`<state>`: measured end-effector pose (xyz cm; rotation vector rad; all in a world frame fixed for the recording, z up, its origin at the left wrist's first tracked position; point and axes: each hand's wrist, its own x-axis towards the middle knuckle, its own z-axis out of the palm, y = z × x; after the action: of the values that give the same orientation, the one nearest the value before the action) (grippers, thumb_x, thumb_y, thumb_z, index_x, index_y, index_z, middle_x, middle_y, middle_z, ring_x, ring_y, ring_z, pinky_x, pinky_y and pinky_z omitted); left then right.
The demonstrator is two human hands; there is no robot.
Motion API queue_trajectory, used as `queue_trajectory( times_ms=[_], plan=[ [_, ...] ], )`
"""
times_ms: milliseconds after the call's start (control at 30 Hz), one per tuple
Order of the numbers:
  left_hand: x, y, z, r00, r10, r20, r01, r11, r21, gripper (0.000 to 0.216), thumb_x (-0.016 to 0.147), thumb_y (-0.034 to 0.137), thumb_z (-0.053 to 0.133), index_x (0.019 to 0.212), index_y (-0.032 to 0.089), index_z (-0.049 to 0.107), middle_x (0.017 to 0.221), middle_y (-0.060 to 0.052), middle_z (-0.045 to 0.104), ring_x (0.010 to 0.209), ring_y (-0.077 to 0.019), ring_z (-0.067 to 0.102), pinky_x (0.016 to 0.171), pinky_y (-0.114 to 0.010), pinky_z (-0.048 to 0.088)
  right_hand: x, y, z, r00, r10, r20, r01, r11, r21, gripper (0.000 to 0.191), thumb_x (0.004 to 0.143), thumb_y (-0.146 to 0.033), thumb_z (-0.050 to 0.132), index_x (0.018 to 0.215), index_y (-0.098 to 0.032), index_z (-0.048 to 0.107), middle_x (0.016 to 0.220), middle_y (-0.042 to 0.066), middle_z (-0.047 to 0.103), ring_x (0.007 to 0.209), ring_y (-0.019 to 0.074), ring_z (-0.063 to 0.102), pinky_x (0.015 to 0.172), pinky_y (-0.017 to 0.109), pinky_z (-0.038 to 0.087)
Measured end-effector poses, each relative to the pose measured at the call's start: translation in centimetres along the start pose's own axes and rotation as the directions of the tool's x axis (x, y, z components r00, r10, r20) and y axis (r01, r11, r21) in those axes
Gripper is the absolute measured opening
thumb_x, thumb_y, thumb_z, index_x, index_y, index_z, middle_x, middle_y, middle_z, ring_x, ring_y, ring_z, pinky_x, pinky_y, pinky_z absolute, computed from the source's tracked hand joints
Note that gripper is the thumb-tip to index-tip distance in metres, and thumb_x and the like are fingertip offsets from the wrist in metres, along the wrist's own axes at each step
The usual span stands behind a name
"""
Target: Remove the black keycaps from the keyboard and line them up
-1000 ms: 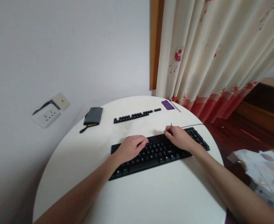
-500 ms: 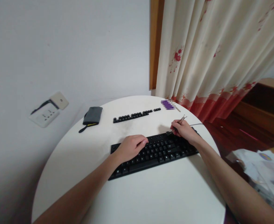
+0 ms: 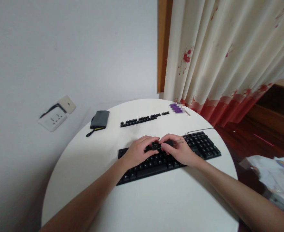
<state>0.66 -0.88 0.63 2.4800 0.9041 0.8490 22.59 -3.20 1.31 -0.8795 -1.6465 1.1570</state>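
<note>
Place: a room in a home.
Curtain: a cream curtain (image 3: pixel 216 54) with red flowers hangs far past the fingers (image 3: pixel 145 143), up and to their right.
Table: a small round white table (image 3: pixel 156 199) lies under the fingers, close to a plain wall (image 3: pixel 71 48).
Wall plug: a white socket (image 3: pixel 52 118) sits low on the wall, far left of the fingers.
Wood: a brown wooden floor (image 3: pixel 240 135) and wooden furniture (image 3: pixel 274 112) show far right of the fingers.
</note>
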Motion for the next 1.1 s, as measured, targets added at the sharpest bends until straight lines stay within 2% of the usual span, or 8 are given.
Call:
queue_trajectory(
  times_ms=[267, 433, 567, 700, 767, 867, 967, 1100],
  plan=[
    [0.0, -0.6, 0.3, 0.996, 0.088, 0.016, -0.089, 0.995, 0.036, 0.027, 0.093, 0.040, 0.061, 0.107, 0.017, 0.065, 0.097, -0.009, 0.070, 0.093, -0.0215, 0.064, 0.084, -0.035, 0.053, 0.0, 0.6, 1.1, 0.998, 0.053, -0.037, -0.052, 0.998, 0.030, 0.016, 0.087, -0.035, 0.065, 0.087, -0.019, 0.065, 0.070, -0.002, 0.060, 0.054, 0.0100, 0.055, 0.051, 0.022, 0.045],
    [-0.1, 0.0, 0.1, 0.999, 0.034, 0.035, -0.034, 0.999, 0.016, 0.034, 0.089, 0.041, 0.067, 0.114, 0.020, 0.061, 0.103, -0.008, 0.068, 0.096, -0.0218, 0.064, 0.087, -0.036, 0.053, 0.1, 0.8, 1.2, 0.997, 0.063, -0.051, -0.061, 0.997, 0.036, 0.021, 0.088, -0.040, 0.064, 0.085, -0.019, 0.065, 0.068, 0.000, 0.063, 0.059, 0.0127, 0.060, 0.055, 0.025, 0.050],
    [-0.2, 0.4, -0.1, 0.998, -0.054, 0.025, 0.054, 0.998, 0.019, 0.018, 0.094, 0.034, 0.058, 0.108, 0.022, 0.061, 0.101, -0.004, 0.069, 0.093, -0.0193, 0.065, 0.087, -0.034, 0.053, 0.2, 1.0, 1.3, 0.996, 0.078, -0.049, -0.076, 0.996, 0.047, 0.023, 0.087, -0.042, 0.064, 0.084, -0.019, 0.065, 0.067, 0.000, 0.063, 0.057, 0.0127, 0.060, 0.054, 0.025, 0.050],
    [-0.1, 0.0, 0.1, 0.999, -0.002, -0.047, 0.001, 1.000, -0.022, 0.016, 0.095, 0.033, 0.059, 0.104, 0.021, 0.063, 0.105, -0.005, 0.069, 0.100, -0.0195, 0.064, 0.089, -0.034, 0.053, 0.4, 1.4, 1.0, 0.984, 0.116, -0.138, -0.115, 0.993, 0.018, 0.025, 0.089, -0.041, 0.060, 0.079, -0.019, 0.061, 0.064, 0.000, 0.061, 0.052, 0.0126, 0.055, 0.048, 0.024, 0.044],
    [-0.1, -0.3, 0.3, 0.993, 0.015, -0.116, -0.021, 0.999, -0.050, 0.018, 0.092, 0.036, 0.063, 0.101, 0.020, 0.065, 0.105, -0.007, 0.067, 0.098, -0.0194, 0.063, 0.081, -0.031, 0.054, 0.6, 1.3, 0.4, 0.969, 0.083, -0.233, -0.098, 0.994, -0.055, 0.028, 0.093, -0.040, 0.054, 0.074, -0.020, 0.057, 0.066, 0.001, 0.061, 0.056, 0.0135, 0.055, 0.052, 0.025, 0.044],
    [-0.1, -0.7, 0.5, 0.985, -0.001, -0.173, -0.012, 0.997, -0.076, 0.023, 0.088, 0.041, 0.068, 0.096, 0.019, 0.068, 0.095, -0.007, 0.064, 0.085, -0.0172, 0.062, 0.064, -0.025, 0.051, 0.7, 0.7, -0.5, 0.948, -0.117, -0.296, 0.035, 0.963, -0.269, 0.031, 0.099, -0.034, 0.041, 0.075, -0.020, 0.056, 0.078, 0.004, 0.061, 0.074, 0.0167, 0.058, 0.071, 0.029, 0.048],
    [-0.1, -0.9, 0.5, 0.989, 0.009, -0.150, -0.023, 0.996, -0.090, 0.028, 0.084, 0.044, 0.071, 0.095, 0.019, 0.069, 0.087, -0.005, 0.063, 0.077, -0.0158, 0.060, 0.059, -0.024, 0.048, 0.5, 0.1, -0.8, 0.967, -0.243, -0.079, 0.187, 0.885, -0.426, 0.023, 0.099, -0.024, 0.040, 0.090, -0.021, 0.060, 0.090, 0.006, 0.062, 0.085, 0.0183, 0.058, 0.081, 0.031, 0.047],
    [-0.1, -0.9, 0.4, 0.991, 0.022, -0.135, -0.033, 0.996, -0.082, 0.031, 0.081, 0.046, 0.074, 0.092, 0.018, 0.068, 0.082, -0.003, 0.063, 0.072, -0.0143, 0.058, 0.058, -0.023, 0.046, 0.0, 0.2, -0.3, 0.950, -0.172, 0.261, 0.289, 0.797, -0.530, 0.025, 0.090, -0.012, 0.052, 0.110, -0.022, 0.064, 0.098, 0.007, 0.064, 0.090, 0.0199, 0.061, 0.083, 0.031, 0.047]
  ],
)
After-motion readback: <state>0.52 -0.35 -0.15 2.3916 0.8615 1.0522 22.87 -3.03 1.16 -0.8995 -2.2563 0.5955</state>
